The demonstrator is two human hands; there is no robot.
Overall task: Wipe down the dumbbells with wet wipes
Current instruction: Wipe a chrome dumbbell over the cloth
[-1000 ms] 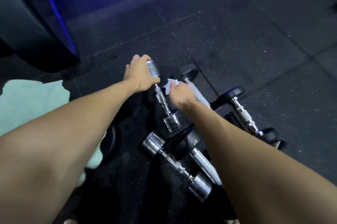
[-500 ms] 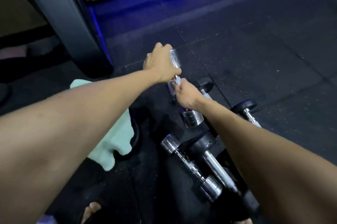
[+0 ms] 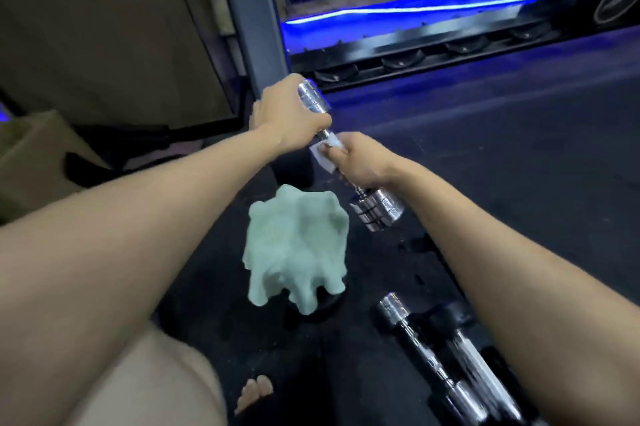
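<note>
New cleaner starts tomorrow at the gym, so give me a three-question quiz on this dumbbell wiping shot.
1. True or false: the left hand grips the far head of the chrome dumbbell.
2. Where is the white wipe?
A. lying on the floor
B. pinched by the right hand around the bar
C. draped over the green towel
3. Fill in: more dumbbells lie on the floor under the ____ forearm.

Key:
1. true
2. B
3. right
</note>
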